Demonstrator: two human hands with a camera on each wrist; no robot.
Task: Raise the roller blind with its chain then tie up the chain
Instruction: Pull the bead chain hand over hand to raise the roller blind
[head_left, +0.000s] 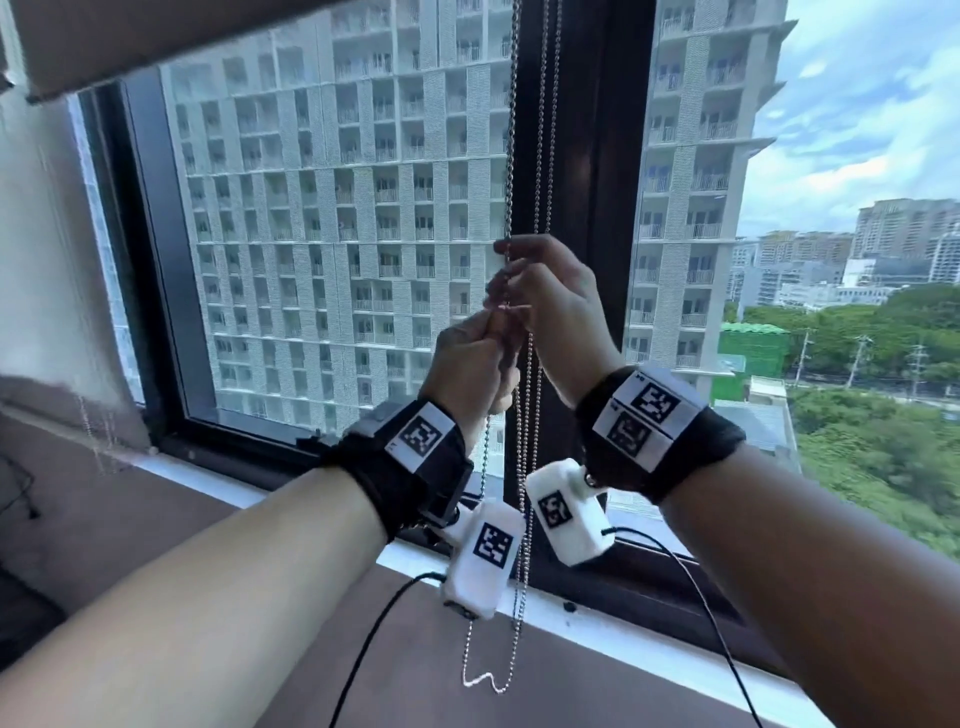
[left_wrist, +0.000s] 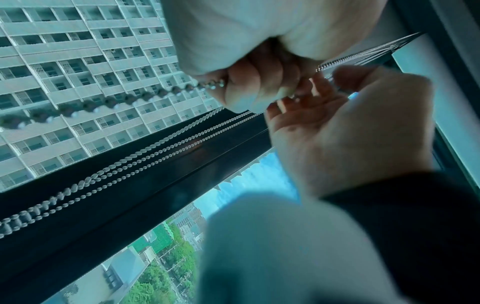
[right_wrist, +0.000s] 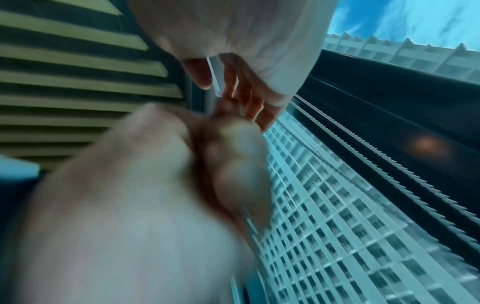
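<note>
The metal bead chain hangs in front of the dark window mullion, and its loop ends low over the sill. My left hand is curled round a strand of it, which runs out below the fist. Just above, my right hand pinches the chain between thumb and fingertips. The left wrist view shows curled left fingers on the beads and the right hand beside them. The right wrist view is blurred, with a strand at the right fingers. The blind's bottom edge sits high at top left.
More chain strands hang alongside on the mullion. A white window sill runs below, with a brown ledge nearer me. Black sensor cables trail from both wrists. A wall stands at the left.
</note>
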